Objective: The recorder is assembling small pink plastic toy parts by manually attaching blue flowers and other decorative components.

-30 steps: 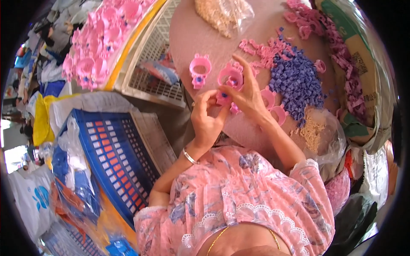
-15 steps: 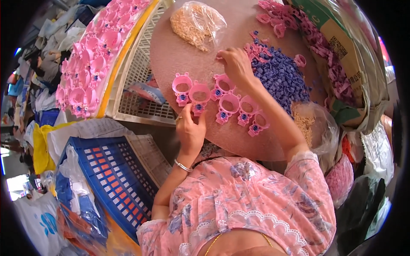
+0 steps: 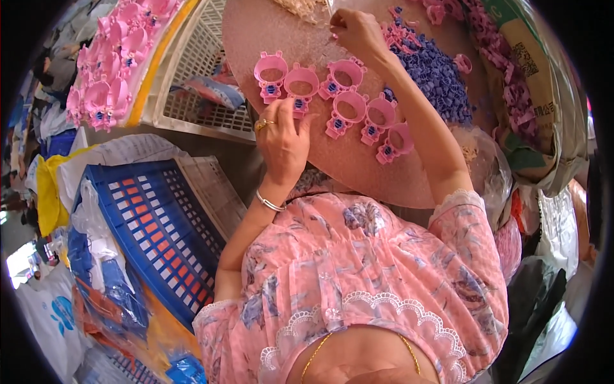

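My left hand (image 3: pixel 281 144) holds the lower tab of a pink plastic ring-shaped piece (image 3: pixel 301 81) between thumb and fingers; the piece has small ears and a blue insert, like a toy watch. To its left lies a matching pink piece (image 3: pixel 270 66), and several others (image 3: pixel 350 105) are spread to its right on the round table (image 3: pixel 345 173). Farther out, my right hand (image 3: pixel 359 35) is closed in a pinch beside the bag of beige bits (image 3: pixel 300 8). A tiny pink bit (image 3: pixel 334 36) shows at its fingertips, too small to name.
A heap of blue plastic parts (image 3: pixel 435 77) lies right of my right forearm, with small pink parts (image 3: pixel 400 40) at its edge. Beyond stands a carton (image 3: pixel 521 57) with pink pieces. A tray of pink rings (image 3: pixel 121 48), a white crate (image 3: pixel 192 70) and a blue basket (image 3: pixel 160 230) are on the left.
The whole view has shifted, so the table's contents sit higher in the picture. My right hand's fingers look more curled. My left hand stays on the same pink piece.
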{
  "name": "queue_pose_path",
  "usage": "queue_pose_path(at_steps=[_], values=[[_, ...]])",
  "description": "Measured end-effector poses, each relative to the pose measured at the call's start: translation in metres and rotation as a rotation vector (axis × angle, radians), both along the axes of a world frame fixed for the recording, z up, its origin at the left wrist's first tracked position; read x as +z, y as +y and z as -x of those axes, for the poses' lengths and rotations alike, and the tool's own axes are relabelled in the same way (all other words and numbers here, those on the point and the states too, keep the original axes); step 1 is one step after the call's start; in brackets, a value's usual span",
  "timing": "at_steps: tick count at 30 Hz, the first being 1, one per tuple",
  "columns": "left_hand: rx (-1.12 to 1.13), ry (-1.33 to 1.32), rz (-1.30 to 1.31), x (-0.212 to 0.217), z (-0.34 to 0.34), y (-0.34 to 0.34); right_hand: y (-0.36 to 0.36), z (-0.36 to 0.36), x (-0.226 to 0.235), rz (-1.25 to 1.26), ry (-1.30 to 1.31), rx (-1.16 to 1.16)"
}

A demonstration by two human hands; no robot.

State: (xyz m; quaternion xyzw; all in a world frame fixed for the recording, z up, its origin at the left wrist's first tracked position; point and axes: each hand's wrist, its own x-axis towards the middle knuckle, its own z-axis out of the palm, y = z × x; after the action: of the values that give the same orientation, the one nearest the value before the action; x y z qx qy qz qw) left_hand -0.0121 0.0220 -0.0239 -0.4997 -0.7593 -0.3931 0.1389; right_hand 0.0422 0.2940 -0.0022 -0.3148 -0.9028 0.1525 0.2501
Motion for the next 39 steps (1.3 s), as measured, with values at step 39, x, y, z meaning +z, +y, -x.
queue_pose_path(at_steps=[39], values=[[-0.341, 0.201, 0.077, 0.027, 0.011, 0.059, -0.092, -0.066, 0.026, 0.208, 0.038, 0.054]])
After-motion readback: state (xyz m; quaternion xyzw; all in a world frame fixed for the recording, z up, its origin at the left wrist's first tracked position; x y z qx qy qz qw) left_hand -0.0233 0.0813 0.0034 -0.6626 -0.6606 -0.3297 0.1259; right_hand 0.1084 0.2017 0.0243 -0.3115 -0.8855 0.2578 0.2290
